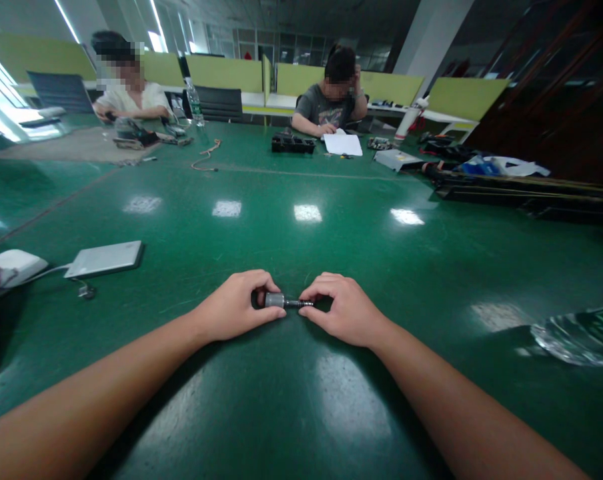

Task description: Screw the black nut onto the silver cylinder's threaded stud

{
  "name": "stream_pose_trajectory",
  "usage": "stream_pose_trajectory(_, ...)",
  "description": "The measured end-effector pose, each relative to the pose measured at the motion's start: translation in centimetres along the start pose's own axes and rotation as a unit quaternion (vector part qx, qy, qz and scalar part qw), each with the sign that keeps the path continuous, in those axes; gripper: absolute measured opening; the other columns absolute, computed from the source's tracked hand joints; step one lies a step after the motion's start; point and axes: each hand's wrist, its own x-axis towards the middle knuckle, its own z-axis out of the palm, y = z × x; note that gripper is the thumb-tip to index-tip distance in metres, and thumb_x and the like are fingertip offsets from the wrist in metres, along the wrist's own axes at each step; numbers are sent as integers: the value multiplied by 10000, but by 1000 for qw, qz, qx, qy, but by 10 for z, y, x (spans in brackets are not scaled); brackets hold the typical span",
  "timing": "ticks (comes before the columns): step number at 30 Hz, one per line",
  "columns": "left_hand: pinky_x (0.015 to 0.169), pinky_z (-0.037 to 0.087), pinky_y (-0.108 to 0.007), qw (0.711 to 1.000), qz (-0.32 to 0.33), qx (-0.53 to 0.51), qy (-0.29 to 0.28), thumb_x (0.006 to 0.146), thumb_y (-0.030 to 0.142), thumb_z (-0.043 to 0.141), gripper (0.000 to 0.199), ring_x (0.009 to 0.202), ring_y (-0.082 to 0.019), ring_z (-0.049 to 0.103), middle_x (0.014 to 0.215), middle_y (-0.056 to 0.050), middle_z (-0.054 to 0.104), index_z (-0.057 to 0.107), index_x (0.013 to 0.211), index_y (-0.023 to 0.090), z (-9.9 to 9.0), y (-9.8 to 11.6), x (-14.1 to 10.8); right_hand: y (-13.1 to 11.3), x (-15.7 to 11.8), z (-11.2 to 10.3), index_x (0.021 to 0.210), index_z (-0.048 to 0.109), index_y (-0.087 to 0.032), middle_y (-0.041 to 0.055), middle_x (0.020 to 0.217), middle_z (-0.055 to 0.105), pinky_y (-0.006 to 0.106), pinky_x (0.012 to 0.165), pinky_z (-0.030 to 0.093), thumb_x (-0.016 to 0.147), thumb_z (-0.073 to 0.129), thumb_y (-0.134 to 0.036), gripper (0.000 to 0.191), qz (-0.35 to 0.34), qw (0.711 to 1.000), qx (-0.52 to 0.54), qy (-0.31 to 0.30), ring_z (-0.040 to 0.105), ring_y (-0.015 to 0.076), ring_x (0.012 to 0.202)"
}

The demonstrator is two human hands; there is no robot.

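A small tool-like piece with a thick grey cylindrical body and a thin dark shaft lies level between my two hands, low over the green table. My left hand pinches the thick grey body between thumb and fingers. From the right, my right hand has its thumb and fingertips closed round the ribbed metal tip of the shaft. The fingertips cover part of that tip.
At the left are a silver flat box with a cable and a white device. A clear bottle lies at the right. Two people sit across the table, near a black part and white paper.
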Motion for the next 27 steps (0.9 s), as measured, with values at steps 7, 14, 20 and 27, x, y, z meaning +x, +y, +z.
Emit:
stream_pose_trajectory(7, 652, 429, -268, 1000, 3, -6, -1, 791, 402, 715, 256, 727, -163, 589, 818, -7, 644, 657, 901, 178, -1, -1, 0, 4, 0, -3, 789, 720, -195, 3, 737, 687, 308, 732, 434, 730, 749, -161, 74, 1, 1000, -7, 3, 595, 153, 729)
stream_pose_trajectory(14, 653, 436, -270, 1000, -6, -9, 7, 789, 409, 717, 257, 714, -162, 591, 795, -6, 645, 661, 892, 180, -1, 1, 0, 16, -1, -15, 753, 740, -201, 14, 730, 701, 304, 701, 451, 709, 751, -164, 58, 22, 999, -26, 2, 610, 156, 707)
stream_pose_trajectory(20, 640, 437, -268, 1000, -15, -7, 8, 794, 411, 708, 256, 705, -161, 589, 789, -11, 647, 659, 890, 179, 0, 2, 0, 20, -1, -19, 750, 743, -197, 18, 723, 696, 294, 682, 460, 716, 739, -176, 40, 51, 998, -21, 19, 610, 151, 695)
stream_pose_trajectory(27, 632, 439, -265, 1000, -10, -5, 12, 790, 408, 712, 256, 687, -161, 592, 770, -10, 647, 659, 880, 175, 0, 2, 0, 15, -1, -17, 750, 741, -200, 19, 734, 704, 306, 700, 458, 720, 742, -171, 42, 21, 999, -28, 5, 622, 159, 710)
